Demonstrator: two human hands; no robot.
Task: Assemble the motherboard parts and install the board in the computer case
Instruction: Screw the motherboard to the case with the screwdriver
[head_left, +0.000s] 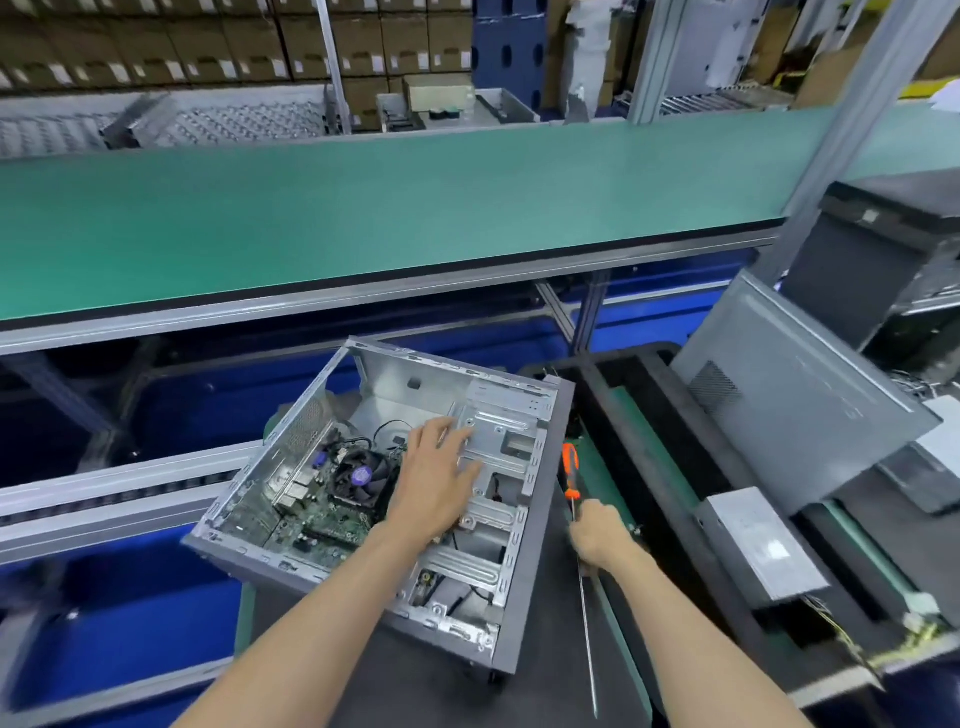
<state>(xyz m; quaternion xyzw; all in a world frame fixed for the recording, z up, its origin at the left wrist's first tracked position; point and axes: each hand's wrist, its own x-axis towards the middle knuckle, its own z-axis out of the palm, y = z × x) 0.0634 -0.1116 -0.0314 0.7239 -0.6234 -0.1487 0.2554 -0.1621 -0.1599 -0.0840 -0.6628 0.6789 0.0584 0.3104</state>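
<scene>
Open computer case (291, 551) lay on its side on the dark counter (540, 670), motherboard (322, 519) with CPU fan (361, 475) seated inside. Left hand (436, 480) rested over the drive cage (498, 431), fingers (447, 431) spread apart. Right hand (597, 535) clamped on an orange-handled screwdriver (570, 470). Grey side panel (800, 395) and power supply (763, 556) lay rightward.
</scene>
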